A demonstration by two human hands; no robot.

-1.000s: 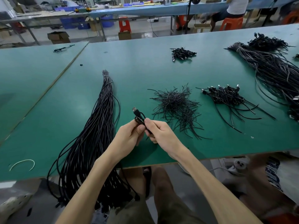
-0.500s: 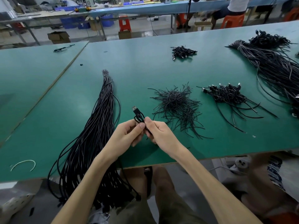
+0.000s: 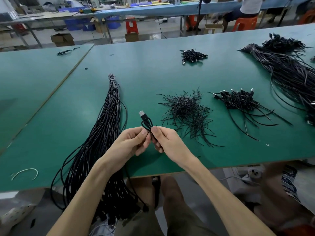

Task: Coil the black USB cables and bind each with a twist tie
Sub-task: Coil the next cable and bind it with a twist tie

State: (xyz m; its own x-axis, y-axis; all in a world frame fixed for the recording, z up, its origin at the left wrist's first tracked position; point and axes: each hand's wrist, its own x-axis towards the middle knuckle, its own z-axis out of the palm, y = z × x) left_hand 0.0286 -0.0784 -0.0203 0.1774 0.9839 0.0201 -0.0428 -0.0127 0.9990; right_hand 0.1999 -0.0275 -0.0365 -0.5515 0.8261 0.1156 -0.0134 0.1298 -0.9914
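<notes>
Fingers (image 3: 144, 133) of the left hand (image 3: 127, 145) and right hand (image 3: 170, 142) curl close together, thumbs pinching a small looped USB cable (image 3: 146, 123) above the desk's (image 3: 153, 74) near edge, plug upward. No writing is legible. Whether a tie sits between the fingertips cannot be told. A long cable bundle (image 3: 102, 133) overhangs the near edge at left; twist ties (image 3: 185, 109) lie heaped at right.

Single head-worn wide-angle cam, pitched forward and down over the flat green-topped worktable (image 3: 153, 70). Forearms enter from 6 o'clock; left hand (image 3: 130, 142) and right hand (image 3: 168, 141) sit close, just below centre. Long blue bench (image 3: 144, 11) far off at 12 o'clock. Frame edges bow.
</notes>
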